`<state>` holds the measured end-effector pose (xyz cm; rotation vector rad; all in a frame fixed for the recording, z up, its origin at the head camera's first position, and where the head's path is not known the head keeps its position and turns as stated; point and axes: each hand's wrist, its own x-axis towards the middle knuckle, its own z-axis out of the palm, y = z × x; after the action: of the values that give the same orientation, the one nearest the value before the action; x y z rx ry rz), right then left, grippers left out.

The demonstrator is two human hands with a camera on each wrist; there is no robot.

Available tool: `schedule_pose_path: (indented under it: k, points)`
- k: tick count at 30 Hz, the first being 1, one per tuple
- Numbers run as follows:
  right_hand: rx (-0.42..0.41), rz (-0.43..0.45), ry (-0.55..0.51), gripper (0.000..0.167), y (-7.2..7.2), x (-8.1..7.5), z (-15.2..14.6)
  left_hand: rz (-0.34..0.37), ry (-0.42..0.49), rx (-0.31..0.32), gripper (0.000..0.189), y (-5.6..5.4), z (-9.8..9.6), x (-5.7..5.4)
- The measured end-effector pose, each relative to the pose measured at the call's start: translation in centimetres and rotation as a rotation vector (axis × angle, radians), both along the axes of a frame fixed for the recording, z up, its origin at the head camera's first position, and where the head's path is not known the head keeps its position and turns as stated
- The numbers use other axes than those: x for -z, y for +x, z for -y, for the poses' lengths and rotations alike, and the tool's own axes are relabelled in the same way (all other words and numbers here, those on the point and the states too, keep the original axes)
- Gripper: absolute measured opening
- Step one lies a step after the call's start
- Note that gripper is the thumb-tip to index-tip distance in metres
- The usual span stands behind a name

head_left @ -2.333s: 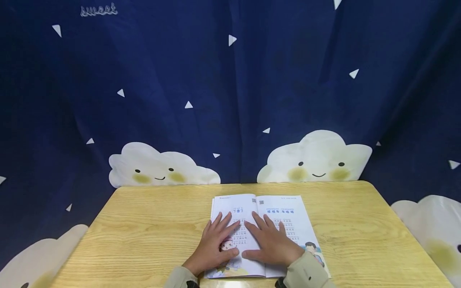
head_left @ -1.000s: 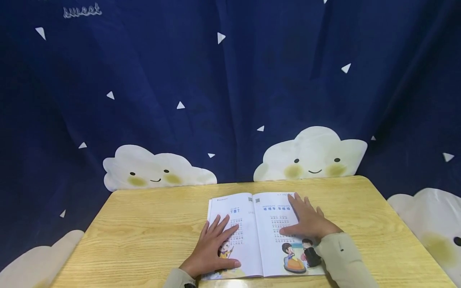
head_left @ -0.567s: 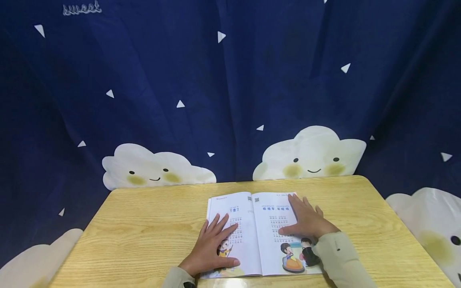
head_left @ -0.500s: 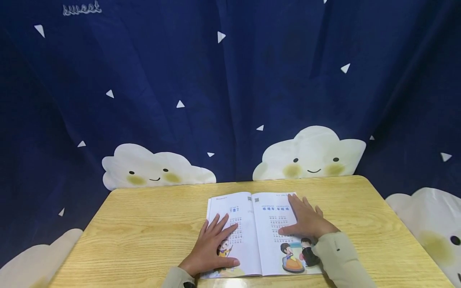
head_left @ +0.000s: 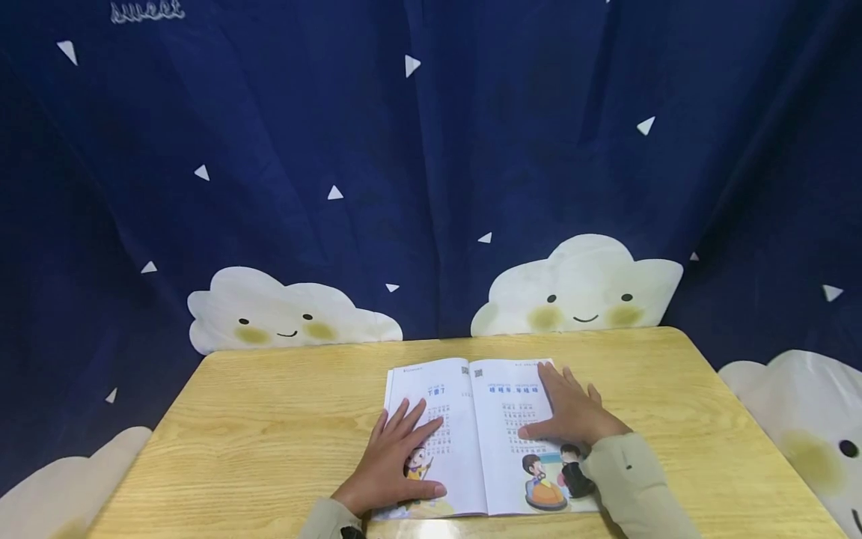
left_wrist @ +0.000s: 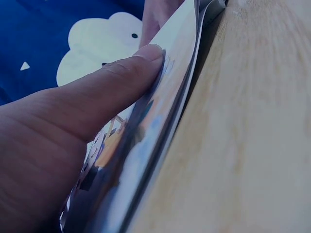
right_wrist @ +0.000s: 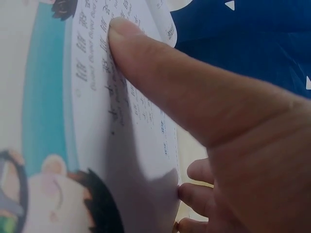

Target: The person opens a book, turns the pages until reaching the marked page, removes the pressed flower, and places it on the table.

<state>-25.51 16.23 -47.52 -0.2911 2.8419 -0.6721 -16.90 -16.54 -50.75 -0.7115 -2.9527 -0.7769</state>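
An illustrated book lies spread at its middle pages on the wooden table, printed text above and drawings below. My left hand rests on the left page with fingers spread and straight, covering part of the text and picture. In the left wrist view, the thumb lies on the page close to the book's near edge. My right hand lies over the outer edge of the right page, fingers pointing away. Its thumb touches the printed lines in the right wrist view, while the other fingertips are at the page's edge.
The light wooden table extends to both sides of the book. Behind it hangs a dark blue curtain with white triangles and smiling clouds. Beige sleeves cover both forearms.
Since the earliest frame, my right hand has moved right from the book's middle to the right page's outer edge, uncovering text and a drawing. My left hand stays on the left page.
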Motion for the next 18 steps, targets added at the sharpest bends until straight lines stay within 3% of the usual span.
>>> schedule_pose_path:
  k: [12, 18]
  points:
    - [0.018, 0.012, -0.018, 0.136, 0.86, 0.15, 0.00, 0.005, 0.006, 0.000, 0.095, 0.41, -0.17, 0.52]
    - [0.010, -0.021, -0.023, 0.134, 0.52, 0.04, -0.01, 0.001, 0.002, -0.007, 0.094, -0.05, -0.11, 0.31]
